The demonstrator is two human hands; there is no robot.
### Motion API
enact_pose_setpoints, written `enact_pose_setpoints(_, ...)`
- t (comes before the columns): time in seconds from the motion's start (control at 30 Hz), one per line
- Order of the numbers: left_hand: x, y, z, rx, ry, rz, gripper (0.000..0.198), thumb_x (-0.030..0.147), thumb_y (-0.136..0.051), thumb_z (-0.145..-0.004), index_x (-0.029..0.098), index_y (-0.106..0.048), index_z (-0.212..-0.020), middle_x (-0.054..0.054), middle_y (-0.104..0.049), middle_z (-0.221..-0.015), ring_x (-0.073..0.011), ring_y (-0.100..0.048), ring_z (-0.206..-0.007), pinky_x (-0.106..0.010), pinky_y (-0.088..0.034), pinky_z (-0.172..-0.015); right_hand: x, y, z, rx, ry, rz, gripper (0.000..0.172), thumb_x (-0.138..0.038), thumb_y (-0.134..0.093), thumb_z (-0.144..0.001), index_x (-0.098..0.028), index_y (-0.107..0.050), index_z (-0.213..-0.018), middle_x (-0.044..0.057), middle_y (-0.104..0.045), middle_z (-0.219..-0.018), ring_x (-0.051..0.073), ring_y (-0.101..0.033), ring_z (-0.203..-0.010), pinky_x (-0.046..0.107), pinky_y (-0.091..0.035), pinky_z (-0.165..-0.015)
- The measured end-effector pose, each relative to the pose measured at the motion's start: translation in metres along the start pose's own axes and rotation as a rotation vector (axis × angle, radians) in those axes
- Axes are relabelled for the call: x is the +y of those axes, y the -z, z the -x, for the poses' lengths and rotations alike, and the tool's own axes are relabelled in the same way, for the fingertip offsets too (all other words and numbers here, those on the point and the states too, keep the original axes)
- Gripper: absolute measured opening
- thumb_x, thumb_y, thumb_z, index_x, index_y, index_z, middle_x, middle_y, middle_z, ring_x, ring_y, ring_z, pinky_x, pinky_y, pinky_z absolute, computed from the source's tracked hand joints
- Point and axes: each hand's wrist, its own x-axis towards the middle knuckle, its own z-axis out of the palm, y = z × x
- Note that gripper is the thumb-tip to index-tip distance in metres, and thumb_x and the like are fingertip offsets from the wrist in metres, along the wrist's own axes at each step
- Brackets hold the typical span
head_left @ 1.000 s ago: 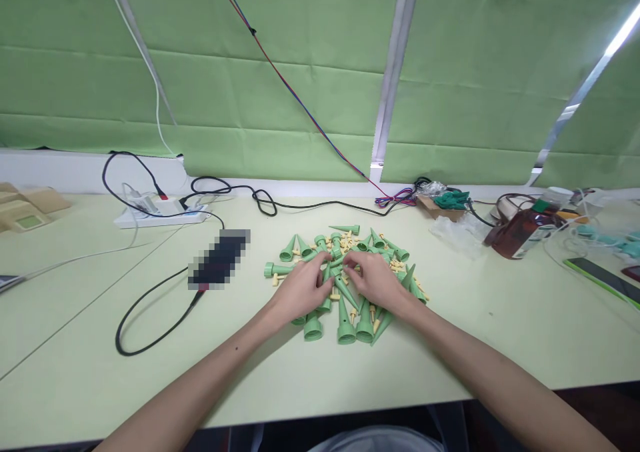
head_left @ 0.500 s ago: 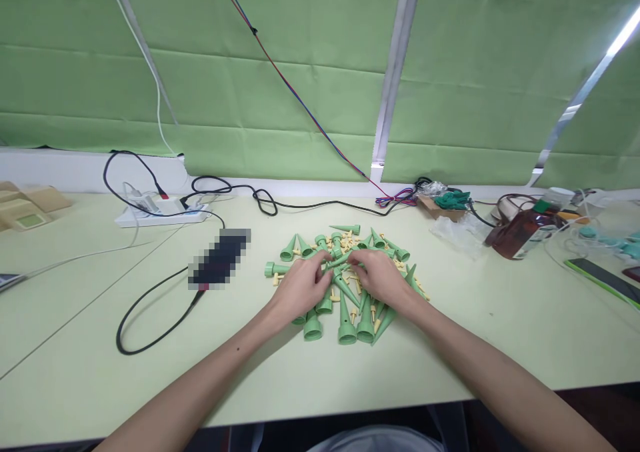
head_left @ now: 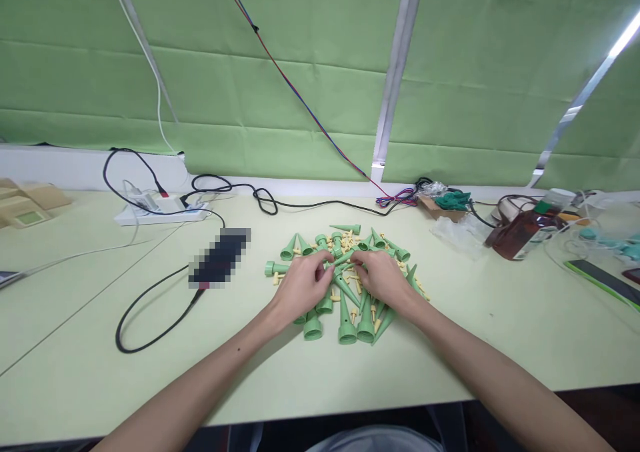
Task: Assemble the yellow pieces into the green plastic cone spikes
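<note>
A pile of green plastic watering spikes (head_left: 347, 325), hollow cones with wide open collars, lies on the table. Small yellow valve pieces (head_left: 335, 298) are scattered among them. Over the left part of the pile, my left hand (head_left: 305, 280) is closed, thumb and fingers pinching near one end of a green spike (head_left: 343, 258). My right hand (head_left: 383, 275) is closed at the other end of this spike, fingers curled downward and its fingertips partly hidden. The spike slants between both hands, just above other cones.
A dark pixelated device (head_left: 220, 259) with a black cable lies to the left, before a white power strip (head_left: 160, 216). At the right are a brown bottle (head_left: 525, 233), a plastic bag (head_left: 463, 235) and a green-edged phone (head_left: 603, 282). Green blinds (head_left: 300, 92) hang behind.
Both hands stay over the pile with the spike between them. My right hand has shifted very slightly to the right; the pile looks the same.
</note>
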Motion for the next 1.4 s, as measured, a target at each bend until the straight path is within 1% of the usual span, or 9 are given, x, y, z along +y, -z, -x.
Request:
enact_pose_setpoints(0.2,0.0,0.0,0.0,-0.003,-0.008,0.003,0.019,0.029,-0.047,-0.092,0.019,-0.064,-0.093,0.004,-0.053,-0.056,-0.0135,-0.05,-0.052,-0.026,-0.036,-0.057,0.001,-0.001,0.0,-0.013,-0.031,0.016,0.026,-0.014,-0.045,-0.093,-0.022,-0.067,-0.105,0.006,-0.074,-0.087,0.022,-0.066,-0.081,0.026,-0.033,-0.061)
enact_pose_setpoints(0.3,0.0,0.0,0.0,-0.005,-0.006,0.001,0.019,0.029,-0.047,-0.092,0.019,-0.064,-0.092,0.004,-0.053,-0.056,-0.0138,-0.05,-0.052,-0.026,-0.036,-0.057,0.003,-0.003,-0.001,-0.012,-0.026,0.028,0.027,-0.015,-0.043,-0.095,-0.022,-0.066,-0.106,0.006,-0.073,-0.082,0.022,-0.066,-0.078,0.026,-0.032,-0.059)
enact_pose_setpoints(0.4,0.0,-0.001,0.0,-0.004,-0.012,-0.003,0.02,0.029,-0.047,-0.091,0.019,-0.064,-0.093,0.004,-0.053,-0.056,-0.0141,-0.05,-0.052,-0.026,-0.036,-0.057,0.004,-0.005,-0.001,-0.013,-0.027,0.024,0.027,-0.015,-0.042,-0.096,-0.022,-0.066,-0.106,0.006,-0.073,-0.082,0.022,-0.065,-0.077,0.027,-0.032,-0.06)
enact_pose_setpoints(0.63,-0.001,-0.001,0.001,-0.018,-0.012,0.002,0.021,0.029,-0.047,-0.092,0.018,-0.065,-0.096,0.003,-0.053,-0.055,-0.0139,-0.051,-0.051,-0.025,-0.035,-0.056,0.004,-0.002,-0.002,-0.003,-0.107,-0.003,0.017,-0.019,-0.053,-0.092,-0.021,-0.066,-0.101,0.006,-0.073,-0.088,0.022,-0.065,-0.086,0.026,-0.036,-0.065)
enact_pose_setpoints(0.77,-0.001,-0.001,0.001,-0.018,-0.015,0.002,0.021,0.029,-0.047,-0.092,0.019,-0.065,-0.096,0.003,-0.054,-0.056,-0.0139,-0.051,-0.052,-0.026,-0.036,-0.056,0.003,0.001,-0.002,0.013,-0.132,-0.043,0.012,-0.024,-0.056,-0.092,-0.022,-0.067,-0.096,0.005,-0.073,-0.086,0.021,-0.066,-0.083,0.027,-0.037,-0.065)
enact_pose_setpoints(0.93,-0.001,-0.002,0.002,-0.008,-0.016,-0.004,0.022,0.029,-0.047,-0.091,0.018,-0.066,-0.094,0.003,-0.055,-0.056,-0.0142,-0.051,-0.051,-0.026,-0.035,-0.055,0.0,0.003,-0.001,0.006,-0.117,-0.066,0.014,-0.034,-0.064,-0.089,-0.022,-0.068,-0.095,0.003,-0.073,-0.082,0.021,-0.066,-0.079,0.028,-0.038,-0.064)
enact_pose_setpoints(1.1,-0.001,-0.002,0.002,-0.005,-0.018,-0.005,0.02,0.028,-0.047,-0.091,0.019,-0.065,-0.092,0.003,-0.056,-0.057,-0.0142,-0.052,-0.053,-0.026,-0.036,-0.056,-0.004,0.003,0.002,-0.01,-0.112,0.027,0.016,-0.034,-0.065,-0.087,-0.023,-0.067,-0.099,0.004,-0.073,-0.082,0.022,-0.066,-0.076,0.028,-0.036,-0.06)
enact_pose_setpoints(1.23,0.0,-0.002,0.001,-0.008,-0.02,-0.001,0.019,0.027,-0.048,-0.091,0.02,-0.065,-0.091,0.003,-0.056,-0.057,-0.0138,-0.052,-0.053,-0.026,-0.036,-0.056,-0.006,0.001,0.003,-0.055,-0.101,0.087,0.018,-0.034,-0.063,-0.088,-0.022,-0.065,-0.102,0.006,-0.072,-0.085,0.023,-0.066,-0.08,0.028,-0.034,-0.059)
enact_pose_setpoints(1.4,0.0,-0.002,0.002,-0.015,-0.016,0.002,0.018,0.026,-0.048,-0.091,0.02,-0.065,-0.09,0.004,-0.055,-0.057,-0.0132,-0.051,-0.053,-0.025,-0.036,-0.056,-0.007,-0.002,0.004,-0.101,-0.065,0.124,0.013,-0.026,-0.058,-0.089,-0.021,-0.063,-0.1,0.007,-0.071,-0.082,0.024,-0.066,-0.08,0.028,-0.031,-0.058)
